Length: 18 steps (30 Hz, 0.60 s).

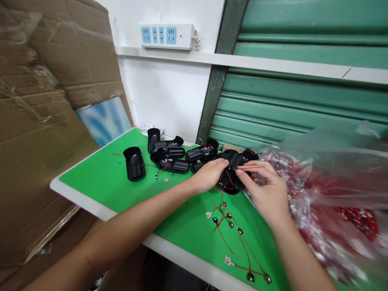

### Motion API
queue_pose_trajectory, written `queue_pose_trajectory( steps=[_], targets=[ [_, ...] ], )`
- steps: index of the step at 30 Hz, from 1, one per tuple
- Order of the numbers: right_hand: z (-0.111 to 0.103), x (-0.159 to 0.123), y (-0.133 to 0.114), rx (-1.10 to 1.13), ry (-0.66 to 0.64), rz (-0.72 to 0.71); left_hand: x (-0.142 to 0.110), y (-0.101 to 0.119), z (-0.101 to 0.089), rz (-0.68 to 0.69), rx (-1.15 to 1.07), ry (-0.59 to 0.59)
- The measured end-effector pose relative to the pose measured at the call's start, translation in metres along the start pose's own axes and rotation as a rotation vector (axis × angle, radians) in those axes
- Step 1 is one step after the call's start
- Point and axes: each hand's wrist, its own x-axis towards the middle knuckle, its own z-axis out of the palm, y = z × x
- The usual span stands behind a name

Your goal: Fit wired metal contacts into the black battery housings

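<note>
My left hand (209, 174) is closed over a black plastic housing (232, 171) lying on the green table (100, 178). My right hand (266, 190) pinches a thin red wire (250, 167) that runs across the top of that housing. Several more black housings (169, 155) with wires sit in a cluster at the back of the table, and one (134, 163) stands apart to the left. Loose red wires with small metal contacts (230, 226) lie on the green surface between my forearms.
A clear plastic bag (327, 190) full of red wired parts fills the right side. Cardboard sheets (39, 101) lean at the left. A white power strip (166, 35) hangs on the wall, and a green shutter (303, 93) stands behind the table.
</note>
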Motion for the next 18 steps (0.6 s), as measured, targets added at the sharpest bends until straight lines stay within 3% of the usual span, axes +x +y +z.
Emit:
queue_pose_trajectory(
  steps=[13, 18],
  targets=[
    [0.0012, -0.0001, -0.0033, -0.026, 0.035, -0.061, 0.0000, -0.0017, -0.0007, 0.104, 0.035, 0.022],
    [0.0019, -0.0009, -0.0043, -0.075, 0.026, -0.106, -0.0011, 0.0009, 0.0009, 0.054, 0.023, 0.012]
  ],
)
